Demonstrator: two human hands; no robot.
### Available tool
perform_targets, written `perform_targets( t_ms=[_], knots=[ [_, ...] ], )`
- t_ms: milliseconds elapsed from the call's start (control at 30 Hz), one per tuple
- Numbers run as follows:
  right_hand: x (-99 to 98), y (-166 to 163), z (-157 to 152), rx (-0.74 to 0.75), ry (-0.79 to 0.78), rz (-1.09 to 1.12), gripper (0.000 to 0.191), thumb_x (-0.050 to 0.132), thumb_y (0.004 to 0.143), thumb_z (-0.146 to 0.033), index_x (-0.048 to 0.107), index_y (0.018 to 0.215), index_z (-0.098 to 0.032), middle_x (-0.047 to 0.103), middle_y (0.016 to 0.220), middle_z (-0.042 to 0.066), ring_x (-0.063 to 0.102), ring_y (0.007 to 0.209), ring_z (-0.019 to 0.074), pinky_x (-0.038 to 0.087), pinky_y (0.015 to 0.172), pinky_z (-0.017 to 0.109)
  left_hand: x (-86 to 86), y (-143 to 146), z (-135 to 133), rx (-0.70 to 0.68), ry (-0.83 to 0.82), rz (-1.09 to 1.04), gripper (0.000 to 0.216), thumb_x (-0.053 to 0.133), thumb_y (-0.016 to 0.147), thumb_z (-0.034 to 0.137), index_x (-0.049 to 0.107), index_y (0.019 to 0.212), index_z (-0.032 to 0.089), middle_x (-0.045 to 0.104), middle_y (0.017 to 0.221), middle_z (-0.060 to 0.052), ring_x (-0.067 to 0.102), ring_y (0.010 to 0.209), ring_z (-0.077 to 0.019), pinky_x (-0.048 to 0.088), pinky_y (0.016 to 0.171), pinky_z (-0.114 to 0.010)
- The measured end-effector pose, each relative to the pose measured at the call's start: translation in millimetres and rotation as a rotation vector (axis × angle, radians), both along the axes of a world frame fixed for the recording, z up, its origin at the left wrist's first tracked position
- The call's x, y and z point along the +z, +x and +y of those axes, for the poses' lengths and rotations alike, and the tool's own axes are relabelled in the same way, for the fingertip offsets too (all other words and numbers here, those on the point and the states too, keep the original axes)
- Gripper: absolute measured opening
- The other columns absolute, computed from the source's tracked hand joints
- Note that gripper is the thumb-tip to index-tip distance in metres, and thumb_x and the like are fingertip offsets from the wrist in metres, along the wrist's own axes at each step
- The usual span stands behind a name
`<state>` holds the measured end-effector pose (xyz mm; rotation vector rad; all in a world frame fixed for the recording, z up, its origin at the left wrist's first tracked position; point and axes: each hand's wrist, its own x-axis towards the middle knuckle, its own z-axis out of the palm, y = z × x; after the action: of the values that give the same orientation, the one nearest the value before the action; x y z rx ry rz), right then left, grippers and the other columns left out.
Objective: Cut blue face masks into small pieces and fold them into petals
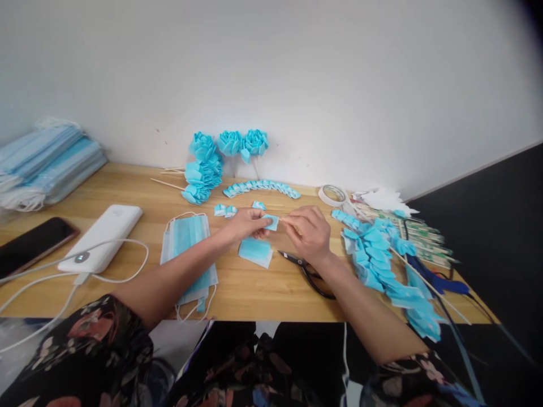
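Observation:
My left hand (251,223) pinches a small square of blue mask fabric (271,223) between thumb and fingers. Against its right edge, my right hand (309,230) is closed in a pinch; something thin and pale shows at the fingertips, too small to name. Just below lies a cut blue fabric piece (255,251) on the table. Black-handled scissors (303,264) rest partly under my right wrist. Folded blue petals (224,210) sit behind my left hand, and a curved row of them (262,186) lies farther back. Whole face masks (190,243) are partly hidden by my left forearm.
Blue fabric flowers on sticks (203,164) stand and lie by the wall. A mask stack (51,161), phone (36,243) and cabled white power bank (106,232) occupy the left. Rightward are a tape roll (332,195), blue fabric strips (377,257) and a blue glue gun (436,278).

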<state>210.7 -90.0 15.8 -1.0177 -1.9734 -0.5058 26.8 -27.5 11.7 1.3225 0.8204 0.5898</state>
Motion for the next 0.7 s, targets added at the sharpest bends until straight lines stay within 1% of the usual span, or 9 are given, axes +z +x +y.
perform_targets(
  t_ms=[133,233,367,533,700],
  knots=[
    [-3.9,-2.3,5.1,-0.043,-0.029,-0.038,0.014,0.058,0.089,-0.016,0.069,0.088,-0.024,0.068,0.079,0.005,0.062,0.076,0.0191,0.050,0.069,0.035,-0.4,-0.5,0.5,0.010,-0.005,-0.008,0.023,0.070,0.076,0.034,0.059,0.071,0.014,0.064,0.059,0.000,0.055,0.050,-0.0078,0.044,0.054,-0.021],
    [-5.9,-3.3,5.0,-0.053,-0.059,-0.046,0.016,0.056,0.090,-0.016,0.069,0.090,-0.025,0.069,0.080,0.006,0.062,0.077,0.0199,0.050,0.070,0.036,0.1,-0.8,0.4,0.019,-0.003,-0.005,0.026,0.072,0.074,0.036,0.059,0.071,0.014,0.065,0.060,0.000,0.055,0.051,-0.0080,0.043,0.053,-0.020],
    [-7.7,-3.4,4.7,-0.057,-0.055,-0.050,0.017,0.056,0.090,-0.015,0.069,0.092,-0.024,0.069,0.081,0.006,0.062,0.079,0.0200,0.049,0.071,0.036,2.2,-0.7,-0.3,0.026,-0.022,0.002,0.026,0.071,0.075,0.036,0.059,0.070,0.014,0.065,0.060,-0.001,0.056,0.051,-0.0081,0.044,0.054,-0.020],
    [-8.1,-4.4,5.1,-0.040,-0.034,-0.057,0.015,0.057,0.089,-0.013,0.068,0.089,-0.024,0.068,0.081,0.006,0.060,0.078,0.0194,0.050,0.070,0.034,5.9,-0.4,-1.0,0.037,-0.039,0.011,0.024,0.071,0.076,0.032,0.057,0.071,0.014,0.064,0.060,0.000,0.056,0.052,-0.0083,0.044,0.053,-0.020],
    [-9.4,-4.4,4.7,-0.004,-0.063,-0.054,0.015,0.058,0.089,-0.012,0.068,0.092,-0.022,0.069,0.084,0.006,0.060,0.080,0.0197,0.050,0.072,0.035,4.4,-1.1,-1.3,0.035,-0.037,-0.012,0.027,0.073,0.074,0.035,0.058,0.071,0.014,0.065,0.061,-0.001,0.057,0.052,-0.0082,0.045,0.055,-0.021]
  ],
)
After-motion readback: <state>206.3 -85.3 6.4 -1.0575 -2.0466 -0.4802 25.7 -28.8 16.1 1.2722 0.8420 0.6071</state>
